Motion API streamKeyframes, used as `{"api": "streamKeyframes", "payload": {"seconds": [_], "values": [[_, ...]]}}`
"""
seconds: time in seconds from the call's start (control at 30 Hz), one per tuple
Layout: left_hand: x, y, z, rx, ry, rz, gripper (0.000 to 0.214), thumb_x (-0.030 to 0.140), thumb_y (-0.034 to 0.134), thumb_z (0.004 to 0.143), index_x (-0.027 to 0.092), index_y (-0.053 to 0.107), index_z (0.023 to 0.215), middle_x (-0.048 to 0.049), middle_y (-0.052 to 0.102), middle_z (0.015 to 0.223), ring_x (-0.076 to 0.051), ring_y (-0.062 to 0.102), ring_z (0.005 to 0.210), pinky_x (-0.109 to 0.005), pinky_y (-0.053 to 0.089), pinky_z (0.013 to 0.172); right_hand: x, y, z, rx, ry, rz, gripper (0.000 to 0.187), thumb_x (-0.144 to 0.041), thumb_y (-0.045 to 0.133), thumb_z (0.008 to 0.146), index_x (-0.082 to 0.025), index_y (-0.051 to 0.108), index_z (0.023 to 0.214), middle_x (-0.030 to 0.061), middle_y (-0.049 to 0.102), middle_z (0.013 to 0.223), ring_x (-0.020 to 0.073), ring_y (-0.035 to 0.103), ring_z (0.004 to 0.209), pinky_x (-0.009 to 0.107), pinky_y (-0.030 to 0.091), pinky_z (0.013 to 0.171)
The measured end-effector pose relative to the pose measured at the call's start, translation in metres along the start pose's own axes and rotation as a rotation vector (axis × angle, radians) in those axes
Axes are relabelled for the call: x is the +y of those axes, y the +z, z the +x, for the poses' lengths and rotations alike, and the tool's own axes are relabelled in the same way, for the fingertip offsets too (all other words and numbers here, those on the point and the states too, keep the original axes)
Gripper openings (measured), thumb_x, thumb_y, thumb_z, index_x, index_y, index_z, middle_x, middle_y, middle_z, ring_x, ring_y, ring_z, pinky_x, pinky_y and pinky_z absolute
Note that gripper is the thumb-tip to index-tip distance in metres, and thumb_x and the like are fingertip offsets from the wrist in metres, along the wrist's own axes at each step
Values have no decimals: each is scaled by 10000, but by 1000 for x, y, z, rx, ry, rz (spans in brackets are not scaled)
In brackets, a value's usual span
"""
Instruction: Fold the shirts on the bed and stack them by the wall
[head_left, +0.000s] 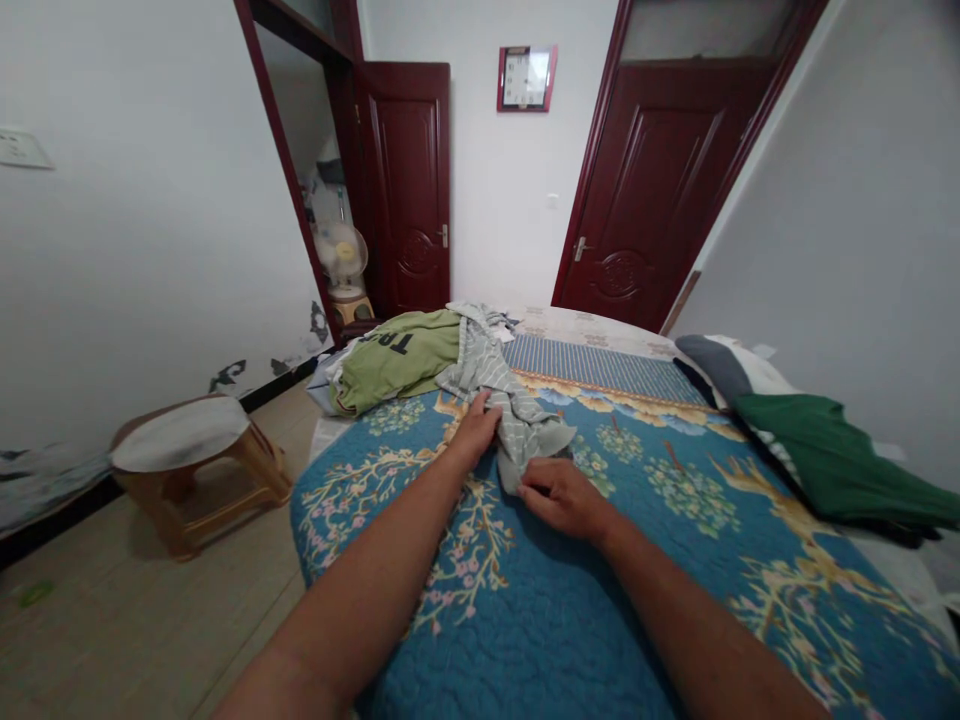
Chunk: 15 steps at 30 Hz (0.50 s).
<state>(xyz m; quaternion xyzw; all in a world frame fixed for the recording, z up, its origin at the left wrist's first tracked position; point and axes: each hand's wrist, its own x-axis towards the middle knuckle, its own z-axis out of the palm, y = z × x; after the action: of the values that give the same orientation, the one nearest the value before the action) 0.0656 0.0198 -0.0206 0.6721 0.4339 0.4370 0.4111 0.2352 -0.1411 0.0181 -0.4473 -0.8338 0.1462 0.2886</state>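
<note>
Our 2 arms (397, 550) reach over the quilt (570, 640), blue with a blossom pattern. Toward its right edge we see a green garment (832, 460), and at the far left an olive shirt (405, 360) with dark lettering. Between these 2, touching the olive shirt, our grey garment (514, 405), striped and bunched, stretches across the quilt toward us. Our right hand (566, 495) has its fingers curled narrow, holding the grey garment's near end. Our left hand (474, 432) touches its left edge; we cannot tell whether those fingers grip.
</note>
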Motion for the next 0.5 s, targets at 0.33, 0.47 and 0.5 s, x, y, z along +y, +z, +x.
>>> {"api": "streamKeyframes", "payload": {"seconds": [0.33,0.47,0.5], "values": [[9,-9,2,158,-178,-230,704,169,703,717,145,676,1421,-158,767,1315,-272,739,1113,-373,574,981,26,1,-2,452,254,-96,307,-324,510,1012,-232,729,1206,127,723,1189,272,665,1136,406,520,1036],[22,-11,-1,31,-218,-309,735,202,715,689,170,686,1423,-118,808,1144,-247,753,919,-349,597,829,53,1,-5,604,448,-185,618,-349,596,948,-196,559,1546,203,562,1534,362,542,1402,545,471,1174],[25,-11,-3,-29,-225,-336,756,210,706,685,182,678,1440,-100,812,1097,-236,748,866,-338,593,786,59,1,-6,579,471,-189,648,-353,616,940,-204,544,1566,197,570,1535,365,542,1408,550,463,1186]]}}
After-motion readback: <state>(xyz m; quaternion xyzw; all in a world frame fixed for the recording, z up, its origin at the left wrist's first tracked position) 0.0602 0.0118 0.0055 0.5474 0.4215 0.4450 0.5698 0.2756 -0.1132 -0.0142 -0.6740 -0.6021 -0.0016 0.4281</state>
